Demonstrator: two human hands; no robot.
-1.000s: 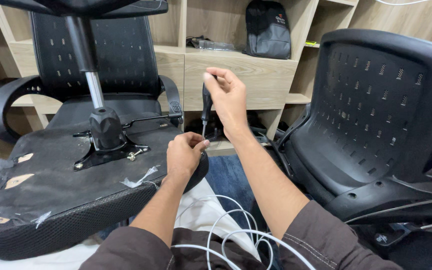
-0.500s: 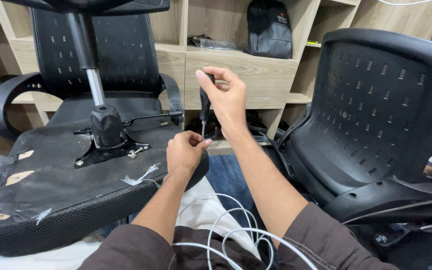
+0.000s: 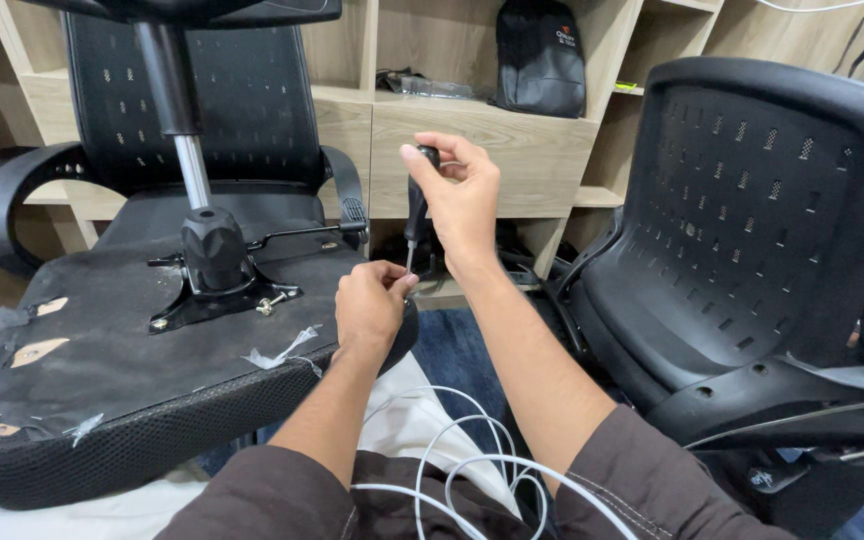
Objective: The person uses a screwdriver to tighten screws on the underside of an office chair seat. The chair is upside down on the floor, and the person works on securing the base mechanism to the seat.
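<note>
The screwdriver [image 3: 416, 212] stood upright in the right hand [image 3: 464, 195], whose fingers wrapped tight around its black handle. The left hand [image 3: 370, 305] pinched something small at the tip, too tiny to tell, beside the upside-down chair seat [image 3: 112, 360].

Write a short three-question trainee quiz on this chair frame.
1. True or false: the right hand holds a screwdriver upright, tip down.
2. What lies upturned on the left? A) seat B) backpack C) cable
3. Fill in: the left hand pinches at the screwdriver's ____.

Key: 1 true. 2 A: the seat's underside faces up, its metal plate showing. 3 tip; whether the fingers hold a screw there cannot be told.
</note>
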